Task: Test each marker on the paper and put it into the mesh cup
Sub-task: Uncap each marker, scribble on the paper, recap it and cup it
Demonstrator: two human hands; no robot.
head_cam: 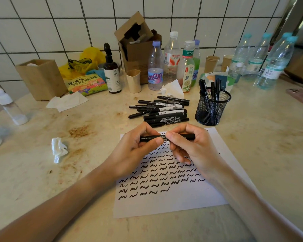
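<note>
Both hands grip one black marker (166, 137) held level at frame centre, just above the paper (173, 198): left hand (138, 145) pinches its left end, right hand (189, 145) the right. Marker pile (160, 110) and mesh cup (212, 106) sit just above.

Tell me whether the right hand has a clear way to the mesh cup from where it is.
Probably yes. The right hand grips the marker over the paper; the mesh cup stands ahead and to its right with bare table between. The left hand grips the marker too, so it must let go first.
</note>
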